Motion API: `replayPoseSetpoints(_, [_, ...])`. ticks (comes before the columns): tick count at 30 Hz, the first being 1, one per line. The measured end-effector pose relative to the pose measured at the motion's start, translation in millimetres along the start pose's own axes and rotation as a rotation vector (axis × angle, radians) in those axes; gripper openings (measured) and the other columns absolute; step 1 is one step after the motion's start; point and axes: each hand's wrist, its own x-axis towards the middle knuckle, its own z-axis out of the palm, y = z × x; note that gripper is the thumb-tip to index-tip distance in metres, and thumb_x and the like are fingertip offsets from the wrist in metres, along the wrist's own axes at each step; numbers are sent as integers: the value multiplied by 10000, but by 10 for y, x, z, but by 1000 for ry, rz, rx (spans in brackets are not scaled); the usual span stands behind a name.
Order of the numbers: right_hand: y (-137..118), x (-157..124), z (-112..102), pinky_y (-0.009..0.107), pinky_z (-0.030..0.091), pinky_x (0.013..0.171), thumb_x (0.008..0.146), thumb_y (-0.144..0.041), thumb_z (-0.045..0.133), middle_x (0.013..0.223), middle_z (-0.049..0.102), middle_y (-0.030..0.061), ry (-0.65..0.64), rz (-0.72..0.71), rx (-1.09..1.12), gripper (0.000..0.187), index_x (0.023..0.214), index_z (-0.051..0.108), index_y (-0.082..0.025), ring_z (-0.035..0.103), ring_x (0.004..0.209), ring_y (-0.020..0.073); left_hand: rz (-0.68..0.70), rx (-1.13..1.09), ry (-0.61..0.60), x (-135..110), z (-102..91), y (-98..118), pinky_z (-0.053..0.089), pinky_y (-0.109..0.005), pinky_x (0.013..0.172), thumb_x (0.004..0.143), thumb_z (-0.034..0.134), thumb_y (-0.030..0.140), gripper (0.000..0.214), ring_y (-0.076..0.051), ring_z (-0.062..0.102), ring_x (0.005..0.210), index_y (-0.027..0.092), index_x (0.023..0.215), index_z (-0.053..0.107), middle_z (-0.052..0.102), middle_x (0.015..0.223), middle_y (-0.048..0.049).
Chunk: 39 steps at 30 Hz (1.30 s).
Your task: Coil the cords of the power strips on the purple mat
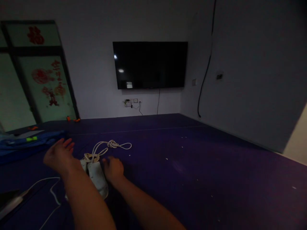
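— On purple mat (192,159): white power strip (97,179), cord (107,147) looped beyond; flanked by spread, hovering left hand (59,155) and loosely curled right hand (114,169), neither gripping.
— Likely light, rigid shell; limp cord. Best held mid-body.

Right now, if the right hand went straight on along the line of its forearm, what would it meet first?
Probably the coiled white cord, which lies just beyond the right hand and at the end of the white oblong plastic block. Depth is unclear.

Head cam, fwd-down, room-wide.
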Motion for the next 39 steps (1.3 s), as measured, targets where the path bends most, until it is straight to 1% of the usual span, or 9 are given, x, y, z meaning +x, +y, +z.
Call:
replayPoseSetpoints(2, [242, -88, -245, 283, 464, 703, 917, -429, 346, 941, 706, 107, 40, 3, -34, 396, 987, 651, -187, 664, 894, 233, -64, -66, 34, -139, 150, 81, 395, -216, 548, 615, 454, 186, 50, -90, 519, 509, 167, 641, 492, 551, 596, 42])
replayPoseSetpoints(5, [665, -244, -610, 241, 429, 639, 939, -426, 299, 864, 711, 103, 78, 40, -85, 455, 875, 673, -174, 671, 795, 195, -59, -47, -142, -416, 439, 99, 378, -212, 544, 697, 417, 210, 82, -82, 497, 507, 169, 672, 484, 542, 606, 40])
replayPoseSetpoints(9, [1205, -487, -953, 226, 384, 600, 943, -409, 301, 773, 704, 95, 102, 65, -129, 470, 796, 674, -164, 658, 742, 177, -52, 23, -568, -1091, 682, -142, 450, -261, 614, 761, 463, 292, 167, -136, 585, 626, 175, 692, 560, 630, 675, -19])
replayPoseSetpoints(13, [1579, -669, -1058, 237, 340, 553, 905, -348, 387, 713, 692, 96, 140, 50, -186, 385, 721, 666, -159, 633, 661, 172, 40, 129, -988, -1839, 399, -638, 474, -368, 823, 699, 643, 336, 184, -223, 631, 870, 189, 808, 667, 702, 870, -72])
replayPoseSetpoints(15, [1688, -710, -1030, 232, 325, 540, 866, -267, 431, 716, 693, 82, 140, 21, -195, 291, 733, 667, -162, 627, 646, 159, 350, 303, -1281, -2027, 142, -920, 409, -431, 960, 811, 534, 383, 319, -231, 556, 1082, 217, 1070, 620, 641, 1131, -88])
replayPoseSetpoints(18, [1778, -728, -933, 229, 300, 520, 790, -184, 458, 717, 694, 68, 117, -49, -230, 215, 734, 664, -164, 623, 638, 152, 637, 450, -1481, -2048, -139, -1245, 357, -455, 1027, 871, 456, 410, 454, -232, 461, 1211, 236, 1290, 466, 536, 1298, -92])
replayPoseSetpoints(20, [1807, -738, -867, 226, 285, 504, 768, -175, 449, 683, 686, 53, 107, -85, -216, 212, 704, 651, -169, 609, 603, 143, 677, 474, -1527, -1997, -209, -1358, 366, -440, 1028, 883, 437, 420, 491, -225, 456, 1218, 244, 1340, 402, 526, 1310, -88])
replayPoseSetpoints(24, [1824, -778, -806, 222, 261, 482, 738, -177, 439, 621, 665, 40, 121, -104, -151, 212, 629, 621, -168, 570, 536, 127, 554, 488, -1537, -1979, -212, -1419, 403, -406, 1005, 900, 395, 428, 476, -216, 489, 1190, 232, 1334, 412, 539, 1295, -90])
replayPoseSetpoints(39, [1806, -836, -842, 208, 277, 484, 617, -126, 445, 588, 635, 31, 68, -117, -56, 166, 587, 604, -161, 526, 513, 113, 352, 534, -1576, -2032, -190, -1268, 416, -371, 971, 874, 426, 396, 422, -217, 539, 1121, 226, 1252, 508, 591, 1231, -79])
